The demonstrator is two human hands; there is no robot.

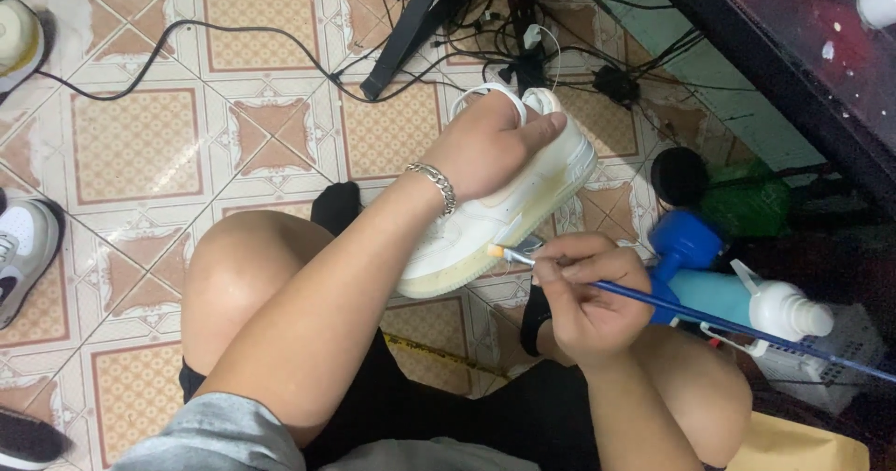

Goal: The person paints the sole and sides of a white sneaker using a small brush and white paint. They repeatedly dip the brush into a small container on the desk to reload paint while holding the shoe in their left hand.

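Head view: white shoe (509, 200) and paintbrush (653, 298) in hand, above tiled floor (140, 144).

Left hand (490, 144), with chain bracelet (437, 186) at wrist, tucked into shoe's opening, gripping it, sole edge turned up and yellowed, raised over knees. Right hand (583, 294) closed on blue brush handle, pale bristle tip touching sole edge near shoe's toe, handle running out to lower right. Just right of right hand: blue-and-white spray bottle (747, 303), white nozzle pointing right, label not legible; dark blue round jug (686, 238) behind it, beside green bag (747, 205). Tan envelope-like packet (803, 448) at lower right corner. Black cables (485, 46) tangled at top by stand legs. Grey-white sneaker (23, 252) at left edge, well apart.
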